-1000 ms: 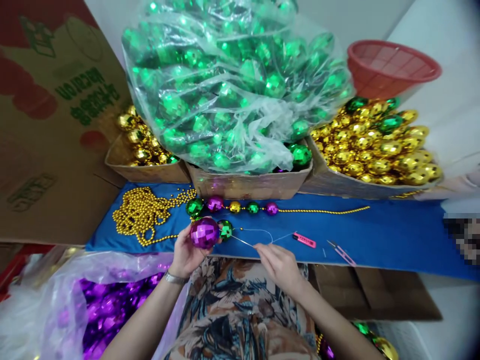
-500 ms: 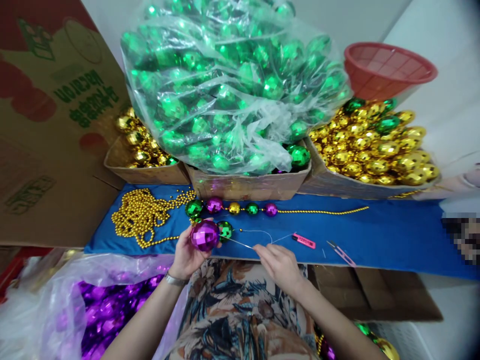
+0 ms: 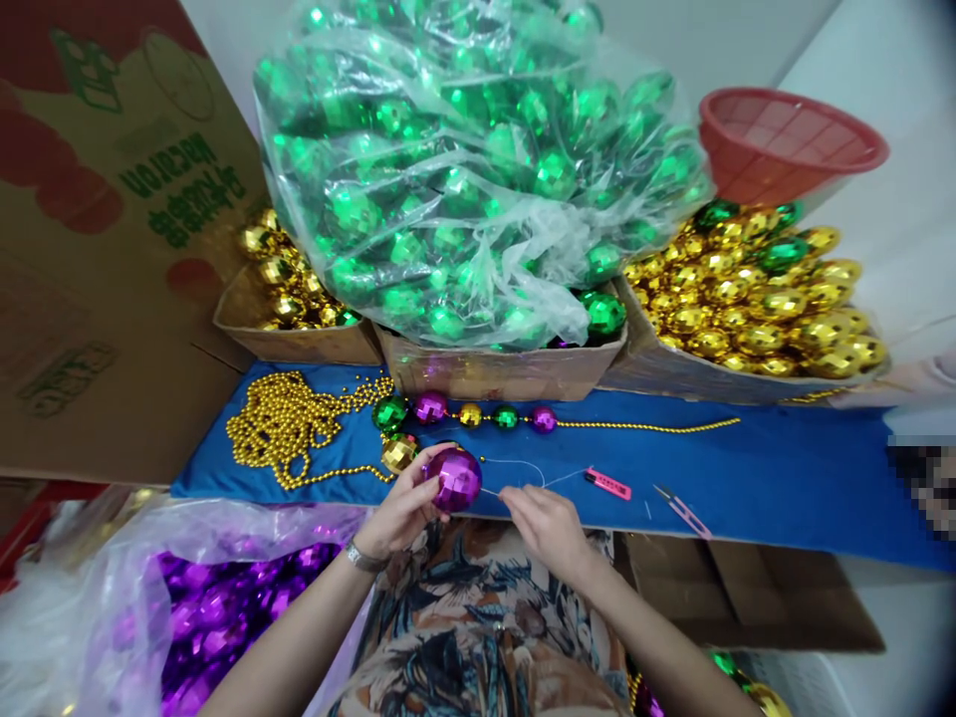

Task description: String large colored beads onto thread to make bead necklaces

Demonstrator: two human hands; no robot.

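Over the table's near edge, my left hand point(image 3: 403, 510) grips a large shiny purple bead point(image 3: 455, 480) between thumb and fingers. My right hand point(image 3: 549, 520) is closed in a pinch just right of it, on a thin needle point(image 3: 489, 492) whose other end meets the bead. A pale thread point(image 3: 530, 464) curves across the cloth behind this hand. Behind the left hand lies a strand with a gold bead point(image 3: 399, 453), a green bead point(image 3: 389, 412), a purple bead point(image 3: 431, 407) and smaller ones, running into a fine gold bead chain point(image 3: 649, 426).
A blue cloth point(image 3: 807, 468) covers the table. On it lie a pink cutter point(image 3: 610, 485), thread snips point(image 3: 685, 513) and a heap of gold bead chain point(image 3: 280, 423). Behind stand cartons of gold beads point(image 3: 777, 304) and a bag of green beads point(image 3: 478, 179). Purple beads point(image 3: 239, 617) fill a bag at lower left.
My left hand has brought the purple bead rightward, closer to my right hand. Less needle shows between them. The gold bead behind is now uncovered, while the green bead beside the purple one is mostly hidden.
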